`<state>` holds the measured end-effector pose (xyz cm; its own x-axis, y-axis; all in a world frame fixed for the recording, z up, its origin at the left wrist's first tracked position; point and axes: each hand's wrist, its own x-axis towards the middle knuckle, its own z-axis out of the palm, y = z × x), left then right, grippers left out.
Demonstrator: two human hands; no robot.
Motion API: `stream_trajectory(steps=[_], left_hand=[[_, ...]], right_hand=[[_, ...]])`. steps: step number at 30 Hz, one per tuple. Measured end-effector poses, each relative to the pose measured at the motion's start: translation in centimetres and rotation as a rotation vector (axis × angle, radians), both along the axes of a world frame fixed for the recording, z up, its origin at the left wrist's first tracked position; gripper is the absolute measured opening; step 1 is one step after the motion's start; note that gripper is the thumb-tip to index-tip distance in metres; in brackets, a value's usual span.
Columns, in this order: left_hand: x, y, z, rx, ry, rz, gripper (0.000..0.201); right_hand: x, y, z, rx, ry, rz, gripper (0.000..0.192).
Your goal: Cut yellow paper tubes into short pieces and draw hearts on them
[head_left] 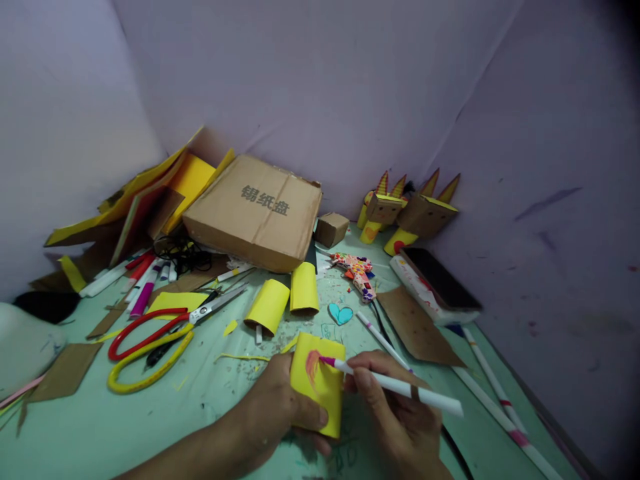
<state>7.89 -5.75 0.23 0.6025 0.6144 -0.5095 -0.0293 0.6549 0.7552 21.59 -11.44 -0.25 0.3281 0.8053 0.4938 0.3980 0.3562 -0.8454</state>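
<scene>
My left hand [274, 407] grips a yellow paper-covered tube [320, 390] lying on the green table [210, 400]. My right hand [395, 413] holds a white marker [400, 385] whose pink tip touches the tube's upper left, where a pink-orange patch [313, 365] is drawn. Two more yellow tubes [287, 299] stand just beyond, by a blue heart drawn on the table [341, 313].
Red and yellow scissors [160, 333] lie at left, markers [145, 277] behind them. A cardboard box [257, 212] and yellow card sheets [150, 193] sit at the back. Two horned cardboard figures [407, 210], a patterned glue gun [357, 270], a flat dark-topped box [435, 280] and cardboard scraps [415, 327] lie at right.
</scene>
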Motion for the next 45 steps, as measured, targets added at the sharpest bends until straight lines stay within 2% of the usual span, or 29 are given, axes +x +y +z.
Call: stream_trajectory(steps=[4, 15, 23, 35, 39, 45], left_hand=[[0.10, 0.05, 0.08, -0.016, -0.005, 0.004, 0.035], [-0.07, -0.11, -0.05, 0.013, -0.001, -0.007, 0.031], [-0.07, -0.13, 0.01, 0.040, -0.029, -0.017, 0.030], [-0.08, -0.11, -0.19, 0.020, 0.005, -0.018, 0.031], [-0.12, -0.16, -0.22, 0.048, -0.001, -0.035, 0.029], [-0.05, -0.09, 0.11, 0.004, -0.007, -0.001, 0.031]], right_hand=[[-0.03, 0.05, 0.01, -0.041, -0.014, 0.012, 0.023], [-0.20, 0.08, -0.09, -0.030, -0.009, 0.064, 0.022], [-0.34, -0.10, -0.34, -0.054, 0.001, 0.060, 0.029], [-0.33, 0.02, -0.23, -0.021, -0.022, 0.036, 0.025], [-0.22, -0.12, -0.38, -0.062, 0.001, 0.082, 0.027], [0.24, -0.26, -0.15, 0.004, -0.049, -0.051, 0.028]])
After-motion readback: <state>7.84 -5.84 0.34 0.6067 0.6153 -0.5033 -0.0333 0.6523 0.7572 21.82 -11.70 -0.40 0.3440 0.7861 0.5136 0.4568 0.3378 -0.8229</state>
